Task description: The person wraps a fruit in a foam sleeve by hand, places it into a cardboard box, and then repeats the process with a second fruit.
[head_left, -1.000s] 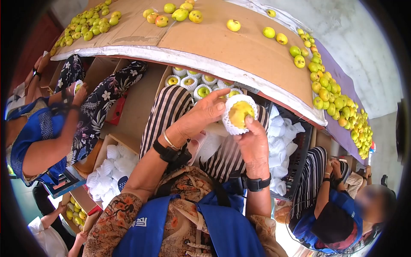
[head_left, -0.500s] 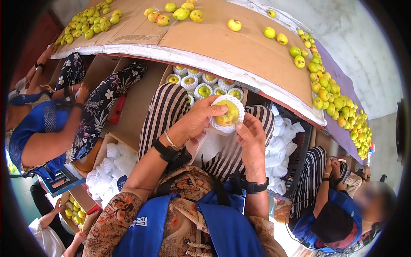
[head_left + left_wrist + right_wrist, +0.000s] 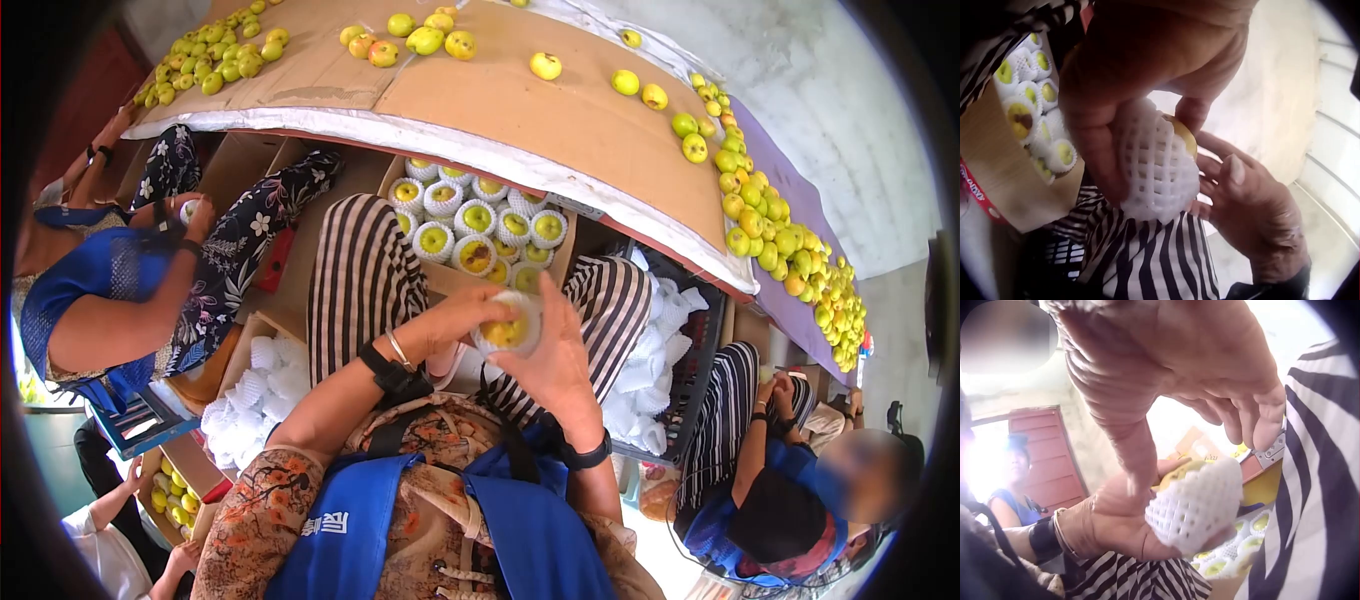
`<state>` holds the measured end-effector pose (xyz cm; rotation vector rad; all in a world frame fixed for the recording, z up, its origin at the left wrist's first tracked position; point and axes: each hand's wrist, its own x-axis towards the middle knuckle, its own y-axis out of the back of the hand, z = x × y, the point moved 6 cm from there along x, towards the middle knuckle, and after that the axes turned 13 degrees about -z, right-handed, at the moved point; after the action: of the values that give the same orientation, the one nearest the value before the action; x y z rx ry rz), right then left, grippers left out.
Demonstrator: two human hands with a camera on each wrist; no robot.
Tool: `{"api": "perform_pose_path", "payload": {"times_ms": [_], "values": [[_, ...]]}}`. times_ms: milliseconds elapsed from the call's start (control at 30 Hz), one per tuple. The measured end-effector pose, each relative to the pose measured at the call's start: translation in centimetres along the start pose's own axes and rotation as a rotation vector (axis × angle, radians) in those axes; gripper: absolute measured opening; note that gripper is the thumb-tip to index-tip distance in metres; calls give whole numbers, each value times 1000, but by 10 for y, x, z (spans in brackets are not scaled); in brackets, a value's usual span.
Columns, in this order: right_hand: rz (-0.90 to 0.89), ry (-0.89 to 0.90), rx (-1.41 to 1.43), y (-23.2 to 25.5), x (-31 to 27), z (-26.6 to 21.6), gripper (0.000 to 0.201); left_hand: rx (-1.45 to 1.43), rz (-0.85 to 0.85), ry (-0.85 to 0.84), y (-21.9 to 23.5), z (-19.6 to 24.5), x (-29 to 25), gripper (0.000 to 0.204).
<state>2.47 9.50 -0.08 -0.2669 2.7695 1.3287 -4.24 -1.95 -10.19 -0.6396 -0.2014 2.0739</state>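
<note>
A cardboard-covered table (image 3: 520, 110) spans the upper frame; loose apples (image 3: 775, 235) are heaped at upper left and along the right edge.

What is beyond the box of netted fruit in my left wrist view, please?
Observer: A cardboard-topped table stands past the box, with loose fruit scattered on it.
Operator: Thank you. Is there any spare wrapping around?
Observer: Yes, white nets fill a dark crate on the person's right.
Operator: Is anyone else nearby?
Observer: Yes, a person in blue sits to the left.
</note>
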Motion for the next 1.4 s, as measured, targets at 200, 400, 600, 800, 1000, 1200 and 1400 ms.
{"api": "perform_pose_path", "payload": {"times_ms": [200,400,600,800,1000,1200,1400], "values": [[-292,-77,-48,-25,-2,-3,98,140,-84,80,-5,-10,-5,58],[-375,-150,-127,-39,20,1,98,159,-153,35,14,-31,14,57],[-460,-82,-209,-35,60,-10,94,195,-117,-55,35,-12,14,60],[-360,-117,-136,-15,110,5,77,-91,24,-46,54,8,-8,80],[-22,-531,588,-34,167,136,77,-413,341,-205,103,1,-4,56],[91,-483,317,-79,179,197,81,-417,506,-263,111,7,-11,34],[-221,-442,-147,-107,188,185,87,-440,521,-264,112,2,2,28]]}}
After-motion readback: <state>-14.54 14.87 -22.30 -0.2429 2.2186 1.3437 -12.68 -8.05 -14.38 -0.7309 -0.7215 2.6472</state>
